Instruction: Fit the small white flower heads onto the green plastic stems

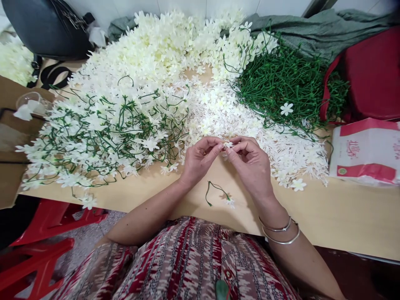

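My left hand and my right hand meet above the front of the table, fingertips almost touching. Pinched between them is a small white artificial flower, partly covered by the fingers. Below the hands, a green plastic stem lies bent on the wood, and a white blossom is beside it. Just beyond my fingers spreads a heap of white flower pieces. To the left lies a pile of white flowers on green stems.
Cream petals are heaped at the back, with bare green stems to the right. A red bag and a tissue pack stand at the right. A black bag, cardboard box and red stools are at the left.
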Demonstrator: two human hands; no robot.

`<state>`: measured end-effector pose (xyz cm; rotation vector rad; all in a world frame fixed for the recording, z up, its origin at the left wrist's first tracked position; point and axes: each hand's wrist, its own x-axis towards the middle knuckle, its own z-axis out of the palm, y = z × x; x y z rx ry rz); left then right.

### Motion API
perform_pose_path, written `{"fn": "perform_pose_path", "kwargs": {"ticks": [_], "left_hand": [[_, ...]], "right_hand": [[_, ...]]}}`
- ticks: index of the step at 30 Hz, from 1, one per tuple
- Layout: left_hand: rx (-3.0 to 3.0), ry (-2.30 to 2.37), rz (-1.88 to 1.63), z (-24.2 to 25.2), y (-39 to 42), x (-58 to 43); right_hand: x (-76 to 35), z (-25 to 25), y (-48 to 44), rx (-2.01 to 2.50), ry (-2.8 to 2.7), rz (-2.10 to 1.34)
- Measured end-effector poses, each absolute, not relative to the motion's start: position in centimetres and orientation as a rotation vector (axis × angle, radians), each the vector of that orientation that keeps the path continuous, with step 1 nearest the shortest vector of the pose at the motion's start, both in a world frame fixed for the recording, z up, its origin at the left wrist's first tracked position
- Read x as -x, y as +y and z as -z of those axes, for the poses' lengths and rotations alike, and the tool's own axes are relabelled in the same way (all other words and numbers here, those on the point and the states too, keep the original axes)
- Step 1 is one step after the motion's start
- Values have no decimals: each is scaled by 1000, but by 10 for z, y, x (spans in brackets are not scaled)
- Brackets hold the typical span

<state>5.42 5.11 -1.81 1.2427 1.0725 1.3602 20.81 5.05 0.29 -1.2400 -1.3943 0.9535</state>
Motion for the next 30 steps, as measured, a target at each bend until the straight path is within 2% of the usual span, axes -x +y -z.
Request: {"fn": "perform_pose_path", "kwargs": {"ticks": [10,19,30], "left_hand": [[-1309,1075,-1338,19,52,-54],[-1382,964,-1329,13,53,-51],[-1150,884,-1289,11,53,-53]], "right_hand": [[-208,1,52,1233,-1368,-965],[-221,-3,59,1050,-1337,-1212],[-220,1,60,1129,-1295,-1295]]}}
